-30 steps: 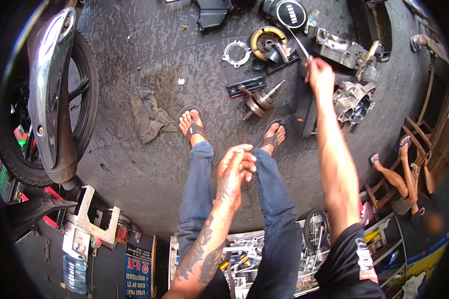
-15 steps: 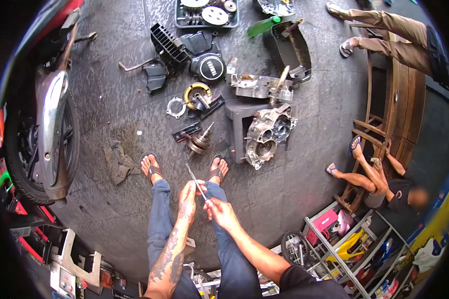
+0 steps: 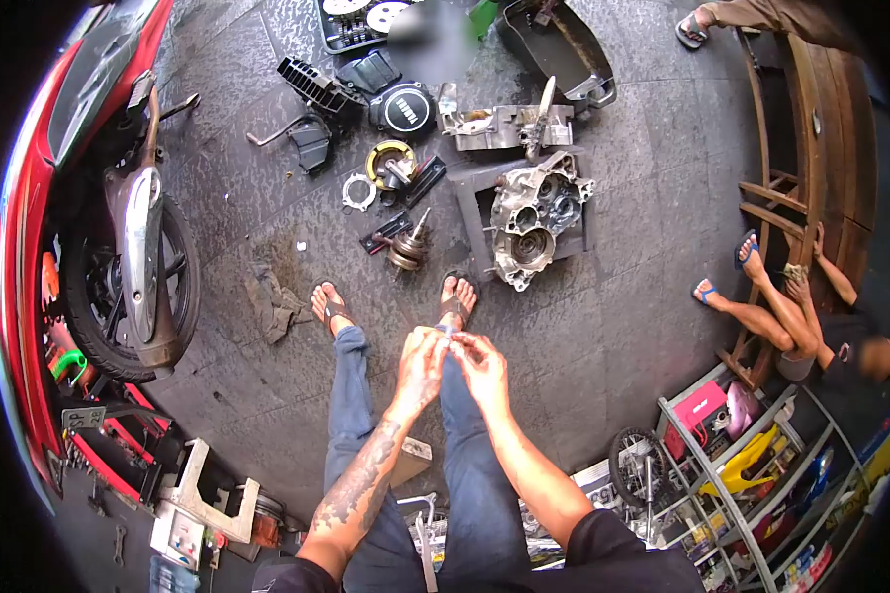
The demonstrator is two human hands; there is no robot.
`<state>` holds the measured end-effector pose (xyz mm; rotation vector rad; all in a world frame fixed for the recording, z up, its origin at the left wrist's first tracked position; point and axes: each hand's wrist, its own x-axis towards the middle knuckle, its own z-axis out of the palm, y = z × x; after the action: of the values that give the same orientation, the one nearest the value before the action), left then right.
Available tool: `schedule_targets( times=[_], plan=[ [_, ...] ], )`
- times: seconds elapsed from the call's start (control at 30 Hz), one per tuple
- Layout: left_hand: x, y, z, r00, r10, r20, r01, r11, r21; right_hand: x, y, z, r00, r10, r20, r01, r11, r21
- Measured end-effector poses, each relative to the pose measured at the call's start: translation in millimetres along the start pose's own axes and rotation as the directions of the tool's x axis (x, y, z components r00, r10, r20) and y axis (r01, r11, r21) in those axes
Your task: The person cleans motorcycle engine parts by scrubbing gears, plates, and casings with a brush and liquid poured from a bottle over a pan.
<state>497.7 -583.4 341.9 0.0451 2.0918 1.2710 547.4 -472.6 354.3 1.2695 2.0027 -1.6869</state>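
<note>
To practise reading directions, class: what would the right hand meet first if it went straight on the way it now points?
Most likely the left hand, which appears close ahead of the right hand. Whether the two already touch is unclear, since depth is hard to judge here.

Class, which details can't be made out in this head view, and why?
Head view:
- Small bluish-grey item pinched between left hand and right hand: identity too small, partly covered by them.
- Black rectangular gear tray: right side blurred, far end cut off.
- Standing person in brown trousers: upper body beyond the edge.
</note>
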Motion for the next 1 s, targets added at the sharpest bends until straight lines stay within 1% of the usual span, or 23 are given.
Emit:
schedule_targets(
  times=[0.03, 0.1, 0.17, 0.23, 0.27, 0.3, 0.33, 0.37, 0.43, 0.47, 0.5, 0.57, 0.6, 0.63, 0.67, 0.7, 0.73, 0.77, 0.83, 0.87, 0.9, 0.97, 1.0],
  plan=[
    [1, 3, 3, 1.0, -0.006, 0.025, 0.005, 1.0, 0.021, 6, -4, -5, 0.999, -0.043, 0.014, 0.044, 0.995, -0.093],
    [4, -5, 13, 0.999, -0.035, 0.009, 0.035, 0.999, 0.025, 20, 0, -9, 0.997, -0.034, 0.075, 0.039, 0.997, -0.062],
    [7, -8, 20, 0.999, 0.053, -0.004, -0.053, 0.996, 0.078, 33, 5, -10, 0.997, -0.013, 0.081, 0.01, 0.999, 0.046],
    [8, -3, 22, 0.997, 0.072, 0.005, -0.072, 0.993, 0.088, 44, 8, -10, 0.991, -0.004, 0.136, 0.006, 1.0, -0.015],
    [7, 0, 22, 0.999, 0.041, 0.003, -0.041, 0.998, 0.04, 50, 9, -9, 0.982, 0.056, 0.18, -0.062, 0.998, 0.025],
    [9, 2, 23, 1.0, 0.014, 0.005, -0.014, 1.0, -0.011, 55, 10, -8, 0.978, 0.062, 0.2, -0.069, 0.997, 0.028],
    [10, 1, 23, 0.999, -0.032, 0.017, 0.031, 0.999, 0.026, 59, 11, -5, 0.985, 0.06, 0.163, -0.084, 0.986, 0.146],
    [10, -2, 24, 1.0, -0.014, -0.005, 0.014, 0.999, 0.029, 62, 11, -4, 0.989, 0.068, 0.13, -0.1, 0.96, 0.26],
    [8, -9, 28, 1.0, 0.019, -0.019, -0.02, 0.999, -0.05, 74, -5, -8, 0.988, 0.129, 0.082, -0.149, 0.936, 0.319],
    [6, -9, 33, 0.997, -0.014, -0.078, 0.005, 0.994, -0.112, 77, -26, -10, 0.982, 0.155, 0.104, -0.178, 0.944, 0.279],
    [6, -9, 32, 0.996, -0.026, -0.091, 0.016, 0.994, -0.106, 81, -25, -10, 0.989, 0.13, 0.067, -0.145, 0.939, 0.311],
    [8, -10, 30, 0.996, 0.067, -0.058, -0.067, 0.998, 0.001, 88, -24, -17, 0.985, 0.164, 0.055, -0.173, 0.95, 0.26],
    [6, -19, 37, 0.988, 0.124, -0.09, -0.127, 0.991, -0.028, 90, -23, -21, 0.989, 0.147, 0.014, -0.146, 0.954, 0.262],
    [3, -24, 41, 0.988, 0.119, -0.096, -0.122, 0.992, -0.028, 90, -28, -23, 0.991, 0.131, -0.027, -0.12, 0.958, 0.262],
    [-2, -28, 44, 0.981, 0.173, -0.084, -0.172, 0.985, 0.022, 90, -35, -29, 0.986, 0.157, -0.057, -0.144, 0.972, 0.187],
    [-4, -33, 46, 0.972, 0.226, -0.071, -0.221, 0.972, 0.075, 92, -32, -32, 0.983, 0.161, -0.09, -0.142, 0.971, 0.191],
    [-3, -34, 43, 0.97, 0.237, -0.053, -0.24, 0.969, -0.053, 93, -32, -35, 0.976, 0.159, -0.148, -0.123, 0.966, 0.229],
    [-10, -34, 39, 0.97, 0.234, -0.061, -0.237, 0.97, -0.05, 94, -31, -39, 0.965, 0.16, -0.208, -0.102, 0.959, 0.266],
    [-22, -14, 17, 0.994, -0.076, -0.081, 0.06, 0.98, -0.191, 99, -34, -55, 0.965, 0.164, -0.203, -0.114, 0.965, 0.238],
    [-27, -27, 11, 0.998, 0.03, -0.056, -0.024, 0.995, 0.097, 99, -35, -57, 0.964, 0.164, -0.211, -0.11, 0.963, 0.244],
    [-30, -27, 1, 0.998, -0.062, -0.026, 0.063, 0.997, 0.054, 94, -32, -57, 0.963, 0.164, -0.215, -0.113, 0.966, 0.234],
    [-32, -21, -12, 0.979, -0.199, 0.038, 0.2, 0.98, -0.022, 91, -28, -53, 0.982, 0.149, -0.114, -0.125, 0.973, 0.194],
    [-32, -17, -16, 0.979, -0.199, 0.036, 0.2, 0.979, -0.031, 82, -34, -43, 0.989, 0.123, -0.087, -0.109, 0.982, 0.151]
  ],
)
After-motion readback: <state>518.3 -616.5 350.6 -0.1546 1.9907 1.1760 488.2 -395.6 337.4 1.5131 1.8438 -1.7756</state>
